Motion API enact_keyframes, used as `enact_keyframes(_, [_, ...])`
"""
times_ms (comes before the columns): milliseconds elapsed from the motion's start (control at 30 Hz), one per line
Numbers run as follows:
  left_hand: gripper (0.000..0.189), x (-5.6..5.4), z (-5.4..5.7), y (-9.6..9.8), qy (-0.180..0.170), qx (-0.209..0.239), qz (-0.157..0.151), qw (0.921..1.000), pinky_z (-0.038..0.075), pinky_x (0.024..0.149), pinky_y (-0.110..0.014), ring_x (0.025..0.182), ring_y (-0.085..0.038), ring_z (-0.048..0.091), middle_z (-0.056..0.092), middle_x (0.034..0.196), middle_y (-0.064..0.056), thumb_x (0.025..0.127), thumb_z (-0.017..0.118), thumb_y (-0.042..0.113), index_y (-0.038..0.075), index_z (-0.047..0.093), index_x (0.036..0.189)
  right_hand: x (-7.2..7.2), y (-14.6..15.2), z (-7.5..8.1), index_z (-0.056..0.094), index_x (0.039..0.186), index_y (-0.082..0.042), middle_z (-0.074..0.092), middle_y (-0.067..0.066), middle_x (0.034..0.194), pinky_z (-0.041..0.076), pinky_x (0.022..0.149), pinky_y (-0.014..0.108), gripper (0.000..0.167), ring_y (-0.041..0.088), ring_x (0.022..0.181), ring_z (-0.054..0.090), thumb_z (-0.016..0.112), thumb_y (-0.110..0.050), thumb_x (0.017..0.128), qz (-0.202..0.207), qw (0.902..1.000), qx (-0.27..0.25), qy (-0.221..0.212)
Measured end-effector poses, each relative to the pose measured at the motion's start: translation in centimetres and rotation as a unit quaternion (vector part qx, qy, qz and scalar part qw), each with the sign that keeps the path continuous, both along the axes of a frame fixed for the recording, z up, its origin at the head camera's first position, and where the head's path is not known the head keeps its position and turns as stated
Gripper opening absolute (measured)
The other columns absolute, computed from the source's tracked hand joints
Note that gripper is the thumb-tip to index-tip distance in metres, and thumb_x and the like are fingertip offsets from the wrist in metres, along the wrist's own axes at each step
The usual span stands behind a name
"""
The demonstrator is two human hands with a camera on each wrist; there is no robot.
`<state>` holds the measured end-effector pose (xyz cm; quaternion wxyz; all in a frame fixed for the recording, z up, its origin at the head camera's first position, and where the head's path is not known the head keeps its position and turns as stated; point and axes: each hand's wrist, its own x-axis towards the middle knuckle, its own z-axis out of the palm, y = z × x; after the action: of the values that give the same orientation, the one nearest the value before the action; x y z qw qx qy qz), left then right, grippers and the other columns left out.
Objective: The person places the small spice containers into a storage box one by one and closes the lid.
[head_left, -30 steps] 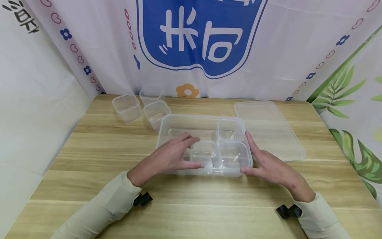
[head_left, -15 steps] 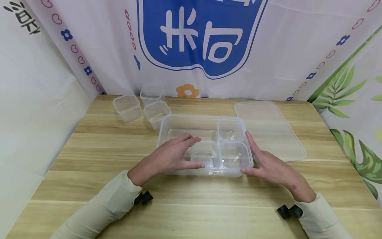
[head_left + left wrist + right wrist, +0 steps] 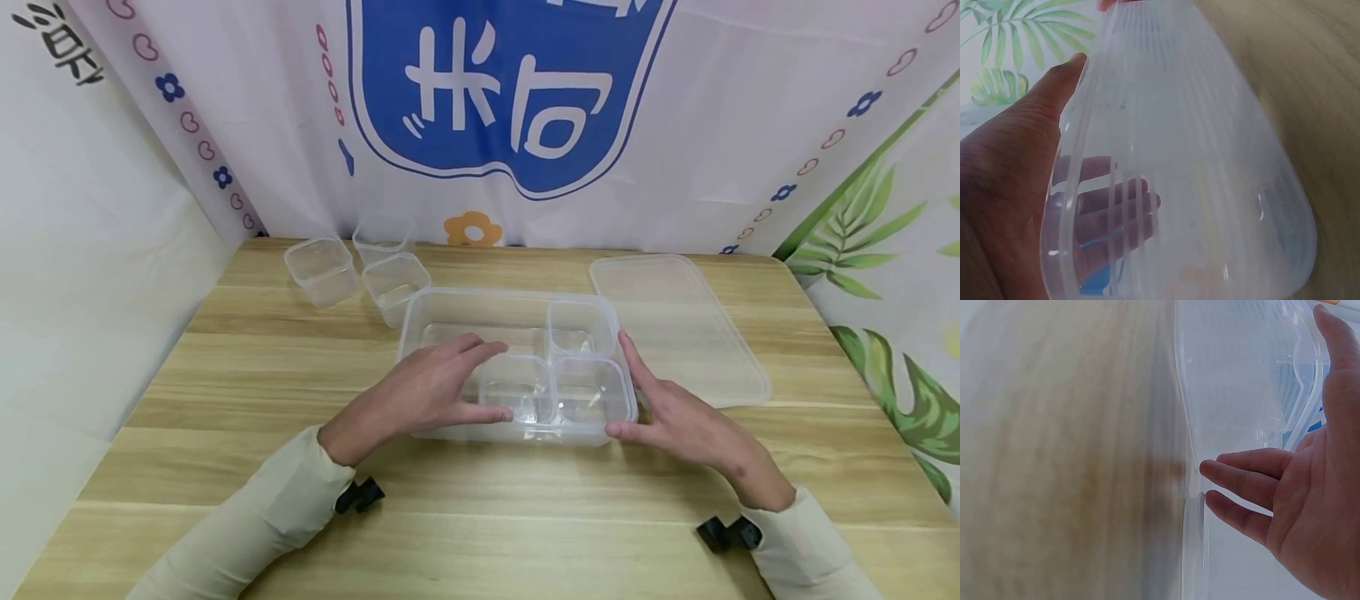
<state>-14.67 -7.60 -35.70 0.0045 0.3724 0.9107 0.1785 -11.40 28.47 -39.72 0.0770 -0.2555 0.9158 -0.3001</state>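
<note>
Box (image 3: 480,310) holds three fitted cups (image 3: 592,396); three loose cups (image 3: 324,279) and lid (image 3: 686,333) outside it apparently remain; left hand (image 3: 423,390), right hand (image 3: 682,421): fingers extended, ungripping.

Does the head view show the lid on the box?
No: the lid lies on the table to the right of the box, whose top is open.

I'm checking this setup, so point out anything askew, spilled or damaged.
Nothing stands out. Three small clear containers sit inside the large clear box, three more stand upright at back left of the wood-grain table, and the clear lid lies flat. I see no spills or breakage.
</note>
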Motion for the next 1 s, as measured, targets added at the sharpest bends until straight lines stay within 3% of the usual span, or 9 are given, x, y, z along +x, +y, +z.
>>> enact_keyframes(167, [0.082,-0.4,0.7,-0.7,0.027,0.013,0.006,0.9995,0.057,0.087,-0.045,0.111,-0.028,0.066,0.062,0.137,-0.011,0.086,0.073,0.065,0.011,0.057,0.146,0.0,0.0,0.1,-0.015,0.164,-0.019,0.03,0.036,0.156,0.04,0.105,0.063,0.115,0.046,0.13,0.051,0.075,-0.041,0.096,0.002,1.0,0.0,0.001])
enact_keyframes(300, [0.075,-1.0,1.3,-1.4,0.041,0.038,0.008,0.9984,0.057,0.087,-0.043,0.11,-0.026,0.066,0.064,0.132,-0.009,0.088,0.076,0.058,0.009,0.06,0.142,0.0,0.1,0.1,-0.016,0.164,-0.02,0.029,0.036,0.156,0.04,0.106,0.064,0.115,0.047,0.13,0.051,0.074,-0.041,0.096,0.003,1.0,0.001,0.002])
enact_keyframes(633, [0.051,-2.4,1.5,-4.1,0.091,0.117,0.031,0.9885,0.057,0.086,-0.04,0.107,-0.025,0.065,0.064,0.128,-0.009,0.093,0.078,0.037,0.006,0.067,0.132,0.0,0.1,0.0,-0.015,0.164,-0.021,0.028,0.036,0.157,0.039,0.106,0.064,0.115,0.048,0.131,0.05,0.074,-0.041,0.095,0.004,1.0,-0.002,0.0])
enact_keyframes(800, [0.043,-3.4,1.8,-6.2,0.101,0.141,0.061,0.983,0.056,0.075,-0.039,0.074,-0.019,0.065,0.063,0.128,-0.01,0.094,0.078,0.029,0.006,0.067,0.129,0.0,0.0,0.0,-0.016,0.164,-0.02,0.028,0.036,0.157,0.039,0.106,0.064,0.115,0.048,0.131,0.05,0.074,-0.041,0.096,0.004,1.0,-0.001,0.001])
enact_keyframes(867, [0.041,-3.9,1.8,-7.1,0.109,0.147,0.072,0.9806,0.055,0.073,-0.04,0.067,-0.018,0.061,0.063,0.127,-0.011,0.094,0.078,0.025,0.005,0.067,0.127,0.0,0.0,0.0,-0.016,0.164,-0.02,0.028,0.037,0.156,0.039,0.106,0.064,0.115,0.048,0.131,0.05,0.074,-0.041,0.096,0.005,1.0,-0.001,0.002])
enact_keyframes(1000, [0.038,-5.0,1.6,-9.0,0.137,0.156,0.096,0.9734,0.055,0.08,-0.048,0.086,-0.027,0.065,0.064,0.123,-0.014,0.093,0.078,0.02,0.002,0.068,0.125,0.1,0.1,0.1,-0.016,0.164,-0.02,0.029,0.038,0.155,0.04,0.105,0.064,0.115,0.049,0.13,0.051,0.074,-0.041,0.096,0.006,1.0,-0.002,0.002])
